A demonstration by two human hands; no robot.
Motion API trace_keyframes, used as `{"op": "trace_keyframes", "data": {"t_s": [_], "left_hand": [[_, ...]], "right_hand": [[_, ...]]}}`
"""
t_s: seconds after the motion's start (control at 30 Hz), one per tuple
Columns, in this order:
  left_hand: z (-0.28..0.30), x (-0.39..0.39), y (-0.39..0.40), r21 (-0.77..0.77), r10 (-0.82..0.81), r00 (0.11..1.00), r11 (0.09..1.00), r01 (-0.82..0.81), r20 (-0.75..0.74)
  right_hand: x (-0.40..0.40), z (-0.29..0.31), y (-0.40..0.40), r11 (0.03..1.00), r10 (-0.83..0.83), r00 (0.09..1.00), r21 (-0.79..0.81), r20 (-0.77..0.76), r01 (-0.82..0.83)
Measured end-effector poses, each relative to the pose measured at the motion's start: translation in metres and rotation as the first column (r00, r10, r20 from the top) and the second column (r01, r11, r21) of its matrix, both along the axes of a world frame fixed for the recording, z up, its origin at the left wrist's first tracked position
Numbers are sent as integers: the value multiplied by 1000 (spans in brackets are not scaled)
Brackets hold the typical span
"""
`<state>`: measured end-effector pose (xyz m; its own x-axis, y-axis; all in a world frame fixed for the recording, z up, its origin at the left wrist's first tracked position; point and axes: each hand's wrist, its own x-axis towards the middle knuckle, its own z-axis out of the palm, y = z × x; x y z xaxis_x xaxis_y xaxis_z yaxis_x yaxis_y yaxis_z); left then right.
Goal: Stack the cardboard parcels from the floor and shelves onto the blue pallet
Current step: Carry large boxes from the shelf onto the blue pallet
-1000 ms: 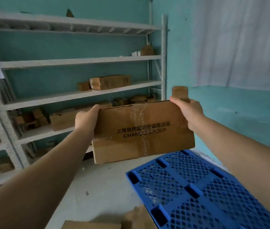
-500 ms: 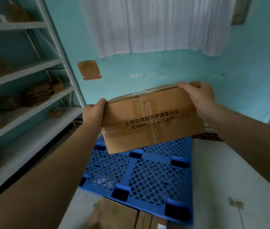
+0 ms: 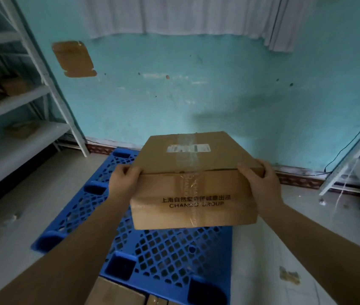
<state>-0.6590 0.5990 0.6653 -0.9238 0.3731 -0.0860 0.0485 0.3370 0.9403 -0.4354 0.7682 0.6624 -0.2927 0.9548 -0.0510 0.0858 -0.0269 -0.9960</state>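
Gripped at both near upper corners, a cardboard parcel (image 3: 194, 186) is being held in the air above the blue pallet (image 3: 166, 256): the left hand (image 3: 123, 180) is being curled round the left corner with its thumb laid on the top face, and the right hand (image 3: 260, 183) is being wrapped round the right corner in the same way. Item: one brown corrugated carton, wide and shallow, being carried nearly level with its top face tipped slightly towards the camera. Clear tape is being shown running down the middle of the top and over the front face, printed with faint lettering. A white label (image 3: 188, 148) is being displayed near the far edge of the top, partly under the tape; its text is too small to read. Dark characters and the partly taped-over words "CHAN.. GROUP" are being presented on the front face. Its lower edge is being kept clear of the pallet's lattice deck. More cardboard (image 3: 117, 292) is being seen at the pallet's near edge, on the floor. White shelving (image 3: 16, 100) holding further brown boxes is being seen at the left.
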Motion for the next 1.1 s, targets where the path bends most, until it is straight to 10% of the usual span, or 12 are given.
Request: {"op": "trace_keyframes", "data": {"t_s": [0.47, 0.7, 0.87, 1.1], "left_hand": [[-355, -47, -30, -43, -48, 955, 997, 64, 294], [-529, 37, -105, -228, 76, 864, 973, 46, 498], [-580, 69, -125, -221, 154, 769, 975, -17, 620], [-595, 25, -93, -324, 7, 918, 937, 133, 397]], "right_hand": [[-27, -369, -32, 978, -25, 990, -200, 141, 53], [12, -542, -87, 880, 270, 883, -470, 383, -65], [27, -606, -134, 938, 233, 771, -345, 593, -18], [-4, -621, -134, 977, 99, 731, -205, 675, 57]]}}
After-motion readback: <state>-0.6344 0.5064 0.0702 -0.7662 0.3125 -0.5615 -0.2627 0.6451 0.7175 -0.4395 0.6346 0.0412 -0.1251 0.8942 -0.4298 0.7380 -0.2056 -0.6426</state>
